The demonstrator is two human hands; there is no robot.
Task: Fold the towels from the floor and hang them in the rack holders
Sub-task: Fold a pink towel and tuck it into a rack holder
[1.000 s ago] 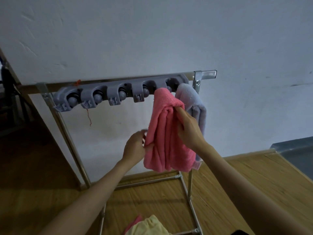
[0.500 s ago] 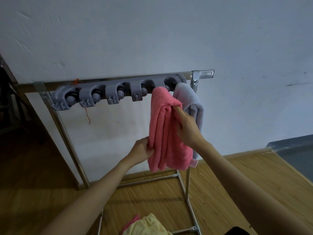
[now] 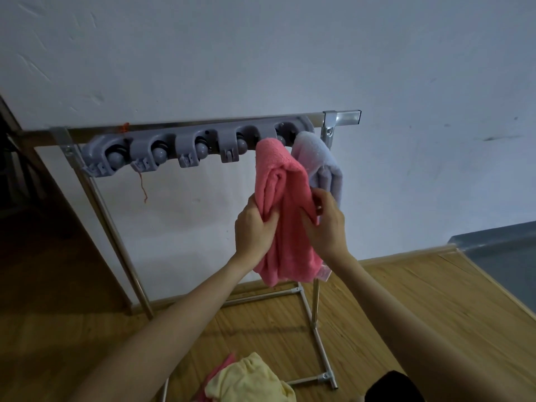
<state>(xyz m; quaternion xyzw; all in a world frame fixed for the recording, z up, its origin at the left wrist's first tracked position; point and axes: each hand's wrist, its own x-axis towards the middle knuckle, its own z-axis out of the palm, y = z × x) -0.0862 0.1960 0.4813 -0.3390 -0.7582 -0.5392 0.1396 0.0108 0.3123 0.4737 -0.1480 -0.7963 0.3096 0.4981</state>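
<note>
Both hands clutch the folded pink towel (image 3: 285, 216), which hangs from the grey holder strip (image 3: 185, 146) on the rack: left hand (image 3: 253, 227) on its left fold, right hand (image 3: 326, 224) on its right edge. A lilac towel (image 3: 322, 166) hangs just right; a yellow towel (image 3: 249, 381) lies on the floor nearby.

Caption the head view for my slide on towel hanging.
Both hands, left and right, grip a folded pink towel hanging from the grey rack holder.

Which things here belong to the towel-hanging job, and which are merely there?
Job: pink towel, gripped by left hand and right hand; grey towel hanging; holder rack; yellow towel on floor.
Merely there: wall; red thread.
</note>
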